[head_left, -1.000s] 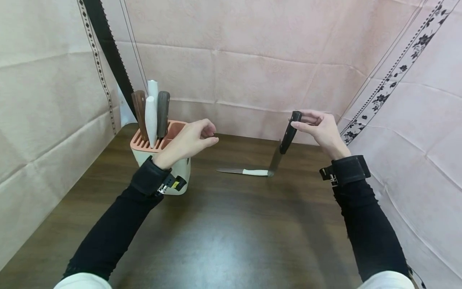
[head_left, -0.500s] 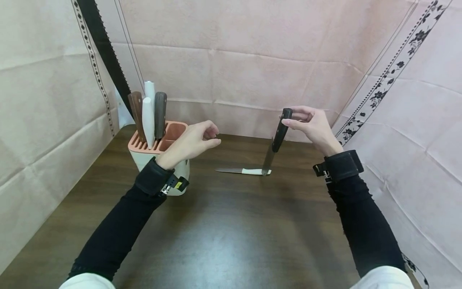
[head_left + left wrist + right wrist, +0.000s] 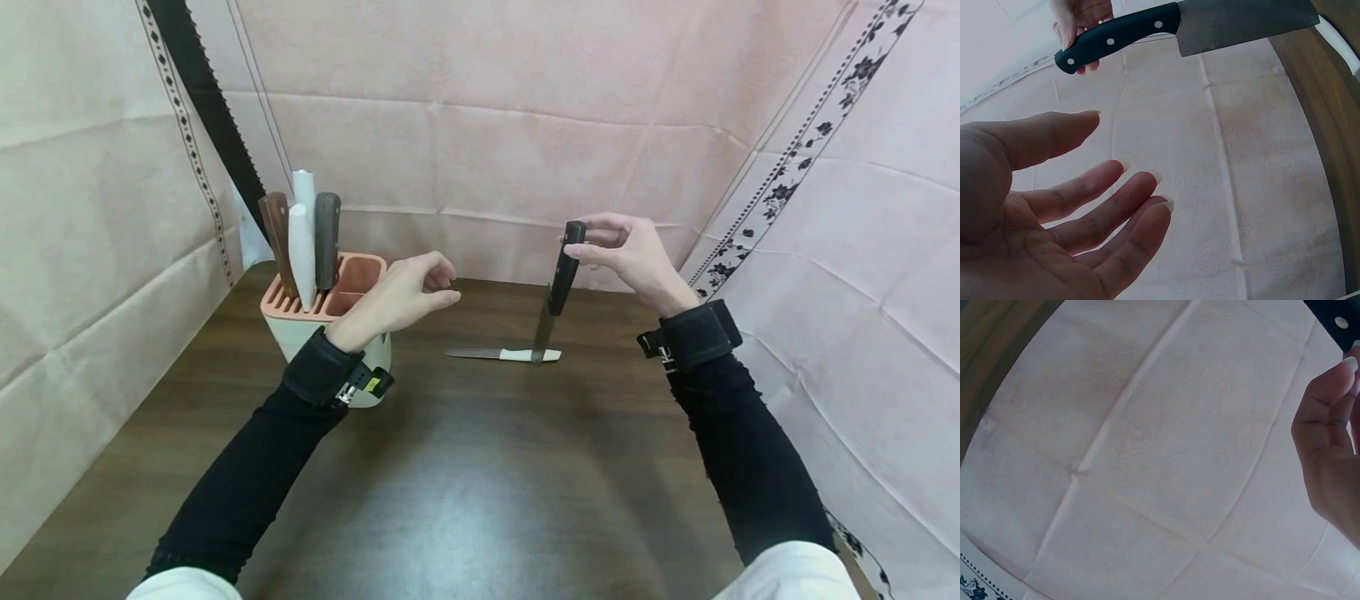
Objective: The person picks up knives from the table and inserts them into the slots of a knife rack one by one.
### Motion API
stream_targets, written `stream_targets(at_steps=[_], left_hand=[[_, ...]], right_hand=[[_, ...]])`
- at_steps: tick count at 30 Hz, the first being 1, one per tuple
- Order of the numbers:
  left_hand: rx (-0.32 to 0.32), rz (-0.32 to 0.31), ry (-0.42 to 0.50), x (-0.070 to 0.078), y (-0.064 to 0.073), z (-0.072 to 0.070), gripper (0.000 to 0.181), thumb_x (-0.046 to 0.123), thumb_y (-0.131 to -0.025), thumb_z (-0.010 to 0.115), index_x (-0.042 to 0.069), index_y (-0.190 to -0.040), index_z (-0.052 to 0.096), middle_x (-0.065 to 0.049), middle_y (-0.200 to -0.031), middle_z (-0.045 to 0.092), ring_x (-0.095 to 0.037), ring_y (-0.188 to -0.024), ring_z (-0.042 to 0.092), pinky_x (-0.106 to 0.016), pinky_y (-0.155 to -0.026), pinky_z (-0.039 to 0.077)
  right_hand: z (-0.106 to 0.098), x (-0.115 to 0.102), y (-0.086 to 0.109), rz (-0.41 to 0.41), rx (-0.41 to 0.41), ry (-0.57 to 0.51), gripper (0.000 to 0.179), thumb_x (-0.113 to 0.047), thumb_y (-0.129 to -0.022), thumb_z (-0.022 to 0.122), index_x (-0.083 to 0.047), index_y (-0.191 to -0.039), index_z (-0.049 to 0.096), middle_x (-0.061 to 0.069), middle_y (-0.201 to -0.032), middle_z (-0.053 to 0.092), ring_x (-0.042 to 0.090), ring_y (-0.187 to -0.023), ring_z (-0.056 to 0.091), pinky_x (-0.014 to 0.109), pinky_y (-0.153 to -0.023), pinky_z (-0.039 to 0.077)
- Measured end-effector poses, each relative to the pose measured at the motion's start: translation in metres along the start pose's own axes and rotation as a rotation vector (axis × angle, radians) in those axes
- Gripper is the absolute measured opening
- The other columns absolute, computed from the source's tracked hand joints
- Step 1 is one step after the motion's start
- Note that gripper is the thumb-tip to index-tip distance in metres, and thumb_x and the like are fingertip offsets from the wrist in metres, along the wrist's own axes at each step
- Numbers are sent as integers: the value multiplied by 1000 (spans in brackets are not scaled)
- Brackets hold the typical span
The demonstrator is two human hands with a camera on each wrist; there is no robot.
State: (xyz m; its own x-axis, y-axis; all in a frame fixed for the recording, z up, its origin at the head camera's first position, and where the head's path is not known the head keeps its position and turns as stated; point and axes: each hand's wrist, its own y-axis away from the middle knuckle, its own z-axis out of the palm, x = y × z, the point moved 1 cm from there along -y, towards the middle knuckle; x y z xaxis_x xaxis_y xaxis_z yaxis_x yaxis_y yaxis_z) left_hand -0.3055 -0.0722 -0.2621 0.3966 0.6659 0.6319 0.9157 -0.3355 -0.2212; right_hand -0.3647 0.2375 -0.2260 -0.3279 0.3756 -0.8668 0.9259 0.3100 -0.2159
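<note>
My right hand [image 3: 628, 257] pinches the top end of a black-handled cleaver [image 3: 566, 271] between thumb and fingers. Its broad blade points down and overlaps a small white-handled paring knife [image 3: 513, 355] lying on the table. In the left wrist view, three rivets show on the cleaver handle [image 3: 1110, 41]. My left hand [image 3: 401, 296] holds nothing; its fingers are loosely bent, thumb apart, in front of the knife block [image 3: 281, 332]. That block is pale with a slotted orange top and holds several knives, handles up: brown, white and dark grey. The left forearm hides part of it.
The dark wooden table [image 3: 450, 467] spreads below both arms. Pale cloth [image 3: 487, 158] hangs behind it and on both sides. A black strip [image 3: 213, 108] slants down behind the knife block.
My right hand has carried the cleaver leftward, and its blade has come over the paring knife's handle in the head view. The left hand has barely moved.
</note>
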Motion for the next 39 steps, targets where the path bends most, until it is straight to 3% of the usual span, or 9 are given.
stream_targets(at_steps=[13, 25, 34, 39], left_hand=[[-9, 13, -13, 0, -4, 4, 31, 19, -91, 66, 2, -116, 57, -16, -109, 63, -28, -100, 59, -40, -89, 50], [-29, 22, -6, -1, -10, 7, 33, 20, -90, 67, 2, -116, 57, -18, -112, 64, -28, -102, 60, -41, -89, 50], [-52, 9, 2, -1, -12, 9, 35, 19, -91, 67, 3, -119, 55, -17, -112, 63, -28, -102, 58, -41, -89, 50], [-61, 3, 17, -1, -14, 11, 36, 19, -90, 68, 3, -119, 55, -17, -113, 63, -28, -102, 58, -40, -89, 51]], right_hand=[[17, -11, -8, 21, -62, -3, 48, -28, -83, 77, -14, -125, 60, -7, -104, 75, 9, -101, 68, 31, -85, 53], [34, -21, -16, 10, -79, -52, 44, -21, -82, 78, -11, -121, 59, -3, -104, 75, 12, -86, 70, 28, -75, 55], [48, -26, -23, -14, -88, -46, 40, -24, -81, 79, -12, -115, 62, 0, -104, 75, 13, -91, 70, 34, -79, 54], [53, -30, -24, -14, -93, -58, 39, -22, -81, 79, -12, -114, 62, 0, -101, 75, 12, -89, 70, 30, -75, 55]])
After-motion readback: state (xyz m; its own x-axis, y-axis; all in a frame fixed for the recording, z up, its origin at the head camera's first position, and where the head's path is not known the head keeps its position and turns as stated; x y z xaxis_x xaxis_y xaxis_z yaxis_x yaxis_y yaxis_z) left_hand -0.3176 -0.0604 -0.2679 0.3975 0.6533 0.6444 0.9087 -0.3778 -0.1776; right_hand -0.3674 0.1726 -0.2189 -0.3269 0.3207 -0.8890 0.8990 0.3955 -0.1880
